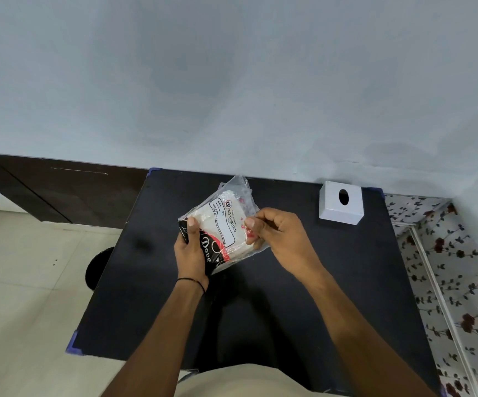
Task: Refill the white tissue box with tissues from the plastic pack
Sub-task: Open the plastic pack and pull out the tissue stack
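Hands are both on the plastic pack [222, 224], held up over the middle of the black table [346, 267]. The left hand [192, 247] wraps the pack's left side, thumb on top. The right hand [277, 233] pinches the pack's right edge between thumb and fingers. So both hands are closed on the pack, one on each side.

I think the person is about to open it. To do that well, the left hand should hold firm, and the right hand should pull the thin plastic away slowly, so the soft white tissues inside do not rip or spill out.

The white tissue box [341, 206] sits at the far right of the table, by the wall [232, 81]. It is well apart from both hands, closer to the right one. Its dark hole faces up.
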